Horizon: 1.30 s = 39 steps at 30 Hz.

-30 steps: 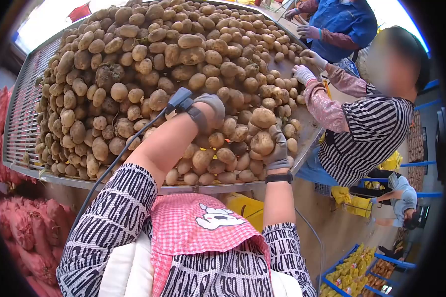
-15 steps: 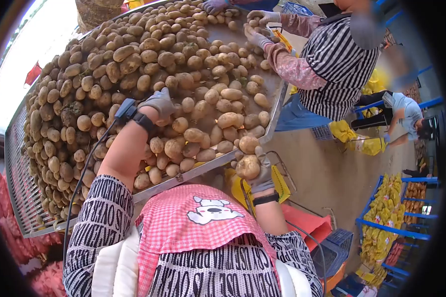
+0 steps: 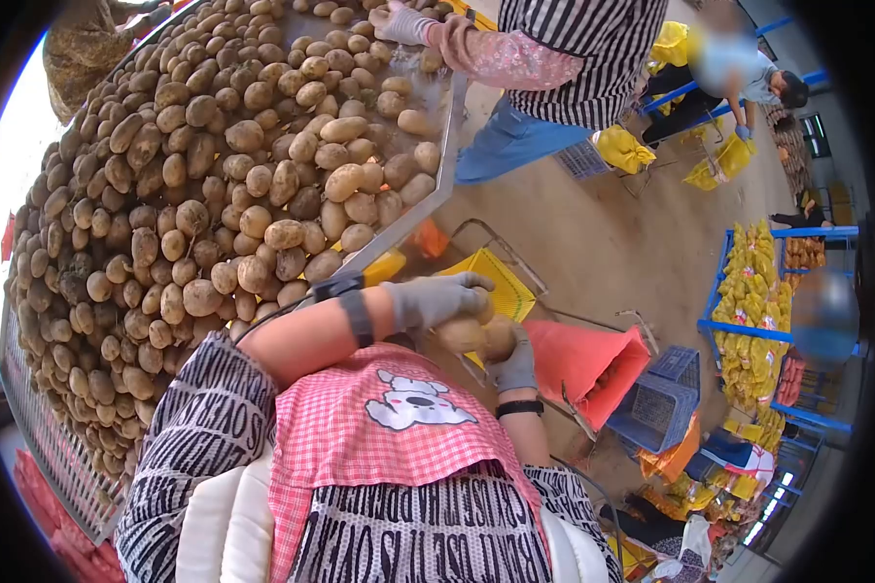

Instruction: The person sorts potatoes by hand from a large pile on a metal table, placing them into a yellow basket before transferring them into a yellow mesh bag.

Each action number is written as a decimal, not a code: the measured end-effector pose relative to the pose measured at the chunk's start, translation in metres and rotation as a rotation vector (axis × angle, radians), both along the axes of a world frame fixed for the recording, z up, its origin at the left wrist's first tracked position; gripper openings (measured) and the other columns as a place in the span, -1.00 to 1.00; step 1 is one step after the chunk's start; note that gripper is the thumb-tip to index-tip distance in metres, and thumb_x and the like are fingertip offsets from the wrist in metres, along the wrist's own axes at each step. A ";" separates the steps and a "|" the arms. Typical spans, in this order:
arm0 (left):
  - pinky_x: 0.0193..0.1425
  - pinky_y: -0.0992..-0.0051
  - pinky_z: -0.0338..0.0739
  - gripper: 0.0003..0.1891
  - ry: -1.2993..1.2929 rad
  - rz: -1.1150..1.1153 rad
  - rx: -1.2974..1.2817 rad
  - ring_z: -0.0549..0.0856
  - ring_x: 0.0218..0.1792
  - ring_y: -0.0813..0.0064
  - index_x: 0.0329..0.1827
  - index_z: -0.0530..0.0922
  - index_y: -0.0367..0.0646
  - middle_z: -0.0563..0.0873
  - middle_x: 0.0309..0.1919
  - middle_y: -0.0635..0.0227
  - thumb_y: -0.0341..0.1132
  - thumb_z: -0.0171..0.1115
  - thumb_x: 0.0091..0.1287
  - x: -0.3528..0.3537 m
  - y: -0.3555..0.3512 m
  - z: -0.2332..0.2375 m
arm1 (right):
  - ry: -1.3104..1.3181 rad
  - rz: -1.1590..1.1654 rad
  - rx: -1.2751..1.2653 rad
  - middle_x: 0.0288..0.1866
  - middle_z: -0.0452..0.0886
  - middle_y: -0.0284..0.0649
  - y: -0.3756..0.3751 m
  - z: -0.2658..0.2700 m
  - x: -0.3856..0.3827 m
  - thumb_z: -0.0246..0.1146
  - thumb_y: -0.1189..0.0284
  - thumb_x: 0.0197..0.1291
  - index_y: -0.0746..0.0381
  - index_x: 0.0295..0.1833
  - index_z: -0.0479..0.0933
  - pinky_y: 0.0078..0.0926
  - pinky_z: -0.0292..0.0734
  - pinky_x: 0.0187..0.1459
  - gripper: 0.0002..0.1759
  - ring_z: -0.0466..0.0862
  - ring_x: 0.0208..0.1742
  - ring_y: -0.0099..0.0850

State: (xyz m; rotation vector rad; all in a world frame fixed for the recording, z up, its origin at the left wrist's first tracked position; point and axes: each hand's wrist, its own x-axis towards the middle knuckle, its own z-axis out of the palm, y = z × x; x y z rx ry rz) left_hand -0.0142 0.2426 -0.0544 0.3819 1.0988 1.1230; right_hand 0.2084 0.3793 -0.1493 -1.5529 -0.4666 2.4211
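My left hand (image 3: pixel 439 299), in a grey glove, reaches across in front of my body with its fingers curled over a potato. Close to it, my right hand (image 3: pixel 515 361), also gloved, holds potatoes (image 3: pixel 461 334) against its palm; the fingers are partly hidden. Both hands are beyond the metal table edge (image 3: pixel 399 229), above a yellow crate (image 3: pixel 496 282). A large heap of potatoes (image 3: pixel 204 185) covers the table on the left. To the right of my right hand is an open red bag (image 3: pixel 583 364).
A co-worker in a striped top (image 3: pixel 593 58) stands at the table's far side, a gloved hand on the potatoes. Blue crates (image 3: pixel 661 398) are on the floor at right. Farther right, blue racks (image 3: pixel 749 328) hold yellow net bags (image 3: pixel 753 282). Another person stands at upper right.
My left hand has moved from the potato heap to the right, beside my right hand. The view has turned right, showing more of the red bag and blue crates.
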 end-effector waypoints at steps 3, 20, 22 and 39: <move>0.37 0.15 0.47 -0.51 0.857 -0.226 -0.124 0.55 0.32 -0.08 0.28 0.54 -0.11 0.56 0.30 -0.05 -0.08 0.14 0.36 0.018 0.027 -0.022 | 0.033 -0.083 -0.106 0.03 0.66 -0.19 0.001 -0.002 -0.013 0.26 0.12 0.33 0.07 0.16 0.56 -0.32 0.61 0.12 -0.62 0.65 0.09 -0.30; 0.32 0.21 0.49 -0.62 1.712 0.841 -0.530 0.60 0.25 0.16 0.15 0.63 -0.07 0.68 0.14 0.19 -0.31 0.30 0.24 -0.023 -0.300 -0.004 | 0.575 1.223 0.990 0.15 0.66 -0.18 -0.169 0.098 -0.253 0.16 0.45 0.47 0.33 0.20 0.57 -0.48 0.54 0.23 -0.71 0.65 0.16 -0.39; 0.23 0.21 0.52 -0.55 2.042 0.768 -0.731 0.60 0.20 0.22 0.15 0.62 -0.02 0.65 0.14 0.28 -0.28 0.35 0.14 -0.039 -0.323 -0.007 | 0.725 1.276 1.195 0.15 0.66 -0.12 -0.206 0.106 -0.290 0.20 0.47 0.41 0.33 0.18 0.58 -0.42 0.52 0.26 -0.70 0.65 0.17 -0.31; 0.15 0.41 0.57 -0.31 0.636 1.393 -0.271 0.68 0.01 0.40 0.26 0.55 -0.18 0.68 0.00 0.29 0.03 0.50 0.13 0.017 -0.387 0.024 | 0.524 1.863 1.653 0.24 0.51 0.04 -0.304 0.104 -0.444 0.51 0.45 -0.15 0.19 0.38 0.41 -0.26 0.41 0.39 -0.15 0.51 0.32 -0.04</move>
